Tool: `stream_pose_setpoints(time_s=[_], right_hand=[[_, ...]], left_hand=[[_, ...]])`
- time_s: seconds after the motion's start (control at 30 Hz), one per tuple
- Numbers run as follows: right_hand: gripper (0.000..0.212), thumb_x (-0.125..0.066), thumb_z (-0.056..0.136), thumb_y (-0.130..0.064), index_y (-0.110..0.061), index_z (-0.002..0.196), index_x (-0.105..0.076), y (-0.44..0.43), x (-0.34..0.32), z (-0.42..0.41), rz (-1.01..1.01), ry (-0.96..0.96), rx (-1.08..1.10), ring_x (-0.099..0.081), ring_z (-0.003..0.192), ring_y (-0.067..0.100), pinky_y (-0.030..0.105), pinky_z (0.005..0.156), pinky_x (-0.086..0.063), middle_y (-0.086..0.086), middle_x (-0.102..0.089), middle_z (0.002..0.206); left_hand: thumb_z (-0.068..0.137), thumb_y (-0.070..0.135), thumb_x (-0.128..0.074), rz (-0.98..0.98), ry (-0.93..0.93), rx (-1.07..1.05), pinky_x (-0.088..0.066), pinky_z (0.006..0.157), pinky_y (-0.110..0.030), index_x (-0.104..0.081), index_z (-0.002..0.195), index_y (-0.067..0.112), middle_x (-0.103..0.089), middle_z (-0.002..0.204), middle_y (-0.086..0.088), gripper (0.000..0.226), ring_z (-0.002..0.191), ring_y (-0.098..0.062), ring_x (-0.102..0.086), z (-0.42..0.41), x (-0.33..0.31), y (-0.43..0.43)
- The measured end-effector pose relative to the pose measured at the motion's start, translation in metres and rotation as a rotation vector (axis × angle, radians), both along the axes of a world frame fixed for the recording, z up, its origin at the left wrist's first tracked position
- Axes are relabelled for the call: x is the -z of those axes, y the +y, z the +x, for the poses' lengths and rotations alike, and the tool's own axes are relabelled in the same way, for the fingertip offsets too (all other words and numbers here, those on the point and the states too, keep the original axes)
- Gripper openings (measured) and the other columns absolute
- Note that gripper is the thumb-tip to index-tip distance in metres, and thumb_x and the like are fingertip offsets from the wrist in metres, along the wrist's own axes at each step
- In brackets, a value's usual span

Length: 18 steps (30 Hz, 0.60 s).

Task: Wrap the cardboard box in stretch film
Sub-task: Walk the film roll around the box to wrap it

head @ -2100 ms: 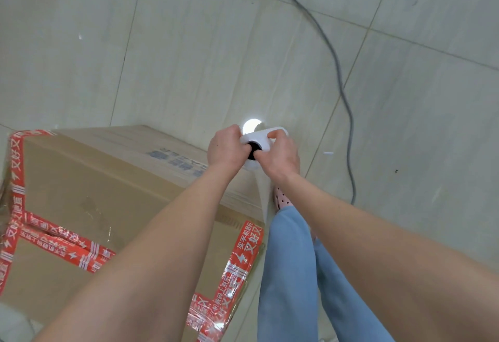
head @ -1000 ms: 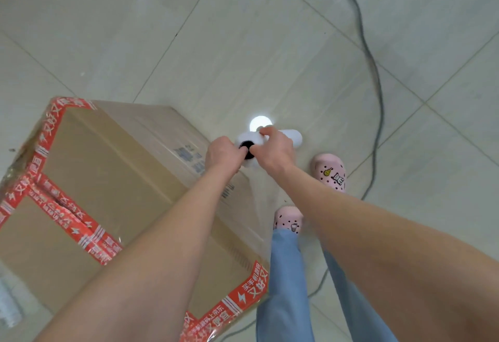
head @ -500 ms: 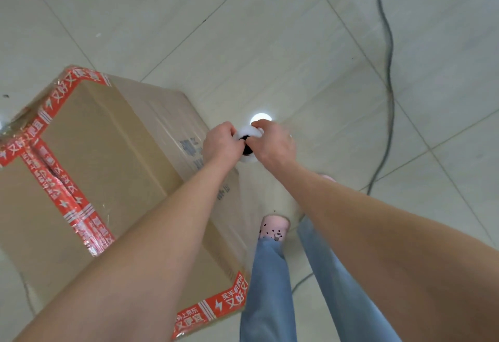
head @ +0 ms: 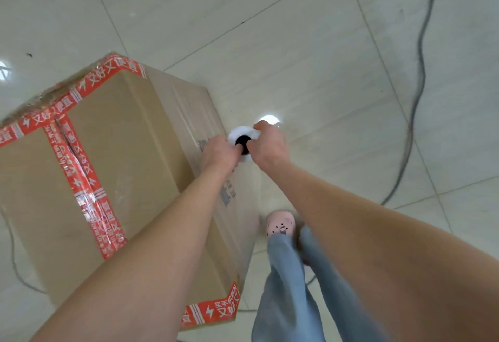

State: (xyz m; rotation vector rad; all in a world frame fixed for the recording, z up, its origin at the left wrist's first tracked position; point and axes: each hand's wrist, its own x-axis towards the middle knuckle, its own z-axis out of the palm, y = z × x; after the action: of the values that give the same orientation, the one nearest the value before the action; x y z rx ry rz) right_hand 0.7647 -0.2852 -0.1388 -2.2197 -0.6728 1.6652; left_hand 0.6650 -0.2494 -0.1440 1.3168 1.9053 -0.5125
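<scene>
A large cardboard box [head: 129, 168] sealed with red printed tape stands on the tiled floor at the left. Clear film lies over its right side face. A white roll of stretch film [head: 241, 135] with a dark core is held upright just off the box's right edge. My left hand [head: 220, 154] grips the roll from the left, and my right hand [head: 268, 145] grips it from the right. A sheet of film [head: 249, 206] runs down from the roll along the box's side. Most of the roll is hidden below my hands.
A dark cable [head: 417, 90] snakes across the pale floor tiles at the right and passes behind my legs. My blue trousers [head: 286, 282] and a pink shoe [head: 279, 225] are beside the box's near right corner. Another thin cable [head: 12, 258] lies at the far left.
I have walked on round the box with the roll in both hands; the box has swung in view, its taped top now showing more and its right face lengthening below my hands.
</scene>
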Motion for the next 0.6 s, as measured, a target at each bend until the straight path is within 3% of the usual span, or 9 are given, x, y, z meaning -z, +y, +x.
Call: stream_pose_setpoints(time_s=[0.1,0.2,0.3,0.37,0.43,0.6], right_hand=[[0.038,-0.048,0.087,-0.009,-0.018,0.123,-0.054,0.008,0.003,0.000,-0.014,-0.020,-0.072,-0.057,0.104,0.028,0.030,0.073,-0.043,0.009,-0.060,0.112],[0.037,-0.047,0.086,-0.011,-0.020,0.120,-0.058,0.019,0.004,-0.001,-0.019,-0.037,-0.134,-0.057,0.104,0.026,0.028,0.072,-0.039,0.008,-0.061,0.110],[0.035,-0.050,0.086,-0.017,-0.024,0.119,-0.061,0.029,0.005,0.002,-0.048,-0.017,-0.153,-0.058,0.090,0.023,0.027,0.069,-0.042,0.005,-0.064,0.105],[0.038,-0.056,0.081,-0.022,-0.024,0.119,-0.060,0.034,0.006,0.006,-0.059,-0.005,-0.091,-0.061,0.090,0.022,0.028,0.070,-0.045,0.003,-0.066,0.104],[0.049,-0.060,0.078,-0.026,-0.022,0.127,-0.053,0.037,0.006,0.007,-0.063,-0.013,0.005,-0.060,0.097,0.022,0.028,0.073,-0.044,0.003,-0.061,0.117],[0.050,-0.060,0.082,-0.024,-0.020,0.130,-0.045,0.050,0.004,-0.002,-0.086,0.005,0.135,-0.057,0.088,0.024,0.030,0.072,-0.045,0.009,-0.056,0.118]], left_hand=[[0.087,0.026,-0.059,0.109,0.045,0.316,-0.041,0.072,-0.035,-0.049,0.117,0.009,-0.057,0.116,-0.012,0.036,0.103,-0.033,-0.059,0.005,-0.005,0.006],[0.088,0.020,-0.058,0.214,-0.010,0.578,-0.041,0.073,-0.036,-0.050,0.121,0.013,-0.051,0.120,-0.010,0.035,0.105,-0.031,-0.056,0.009,-0.007,0.017],[0.089,0.014,-0.054,0.224,-0.014,0.685,-0.037,0.067,-0.033,-0.055,0.112,0.014,-0.054,0.112,-0.009,0.023,0.100,-0.030,-0.057,0.011,-0.006,0.032],[0.087,0.010,-0.052,0.229,-0.017,0.695,-0.037,0.065,-0.033,-0.056,0.103,0.011,-0.056,0.105,-0.010,0.017,0.095,-0.031,-0.058,0.013,-0.006,0.042],[0.085,0.010,-0.052,0.207,-0.024,0.631,-0.039,0.065,-0.033,-0.056,0.099,0.008,-0.058,0.101,-0.011,0.015,0.092,-0.032,-0.058,0.012,-0.005,0.050],[0.081,0.021,-0.059,0.175,-0.023,0.223,-0.032,0.060,-0.028,-0.056,0.085,0.011,-0.058,0.084,-0.005,0.011,0.079,-0.026,-0.055,0.003,0.003,0.065]])
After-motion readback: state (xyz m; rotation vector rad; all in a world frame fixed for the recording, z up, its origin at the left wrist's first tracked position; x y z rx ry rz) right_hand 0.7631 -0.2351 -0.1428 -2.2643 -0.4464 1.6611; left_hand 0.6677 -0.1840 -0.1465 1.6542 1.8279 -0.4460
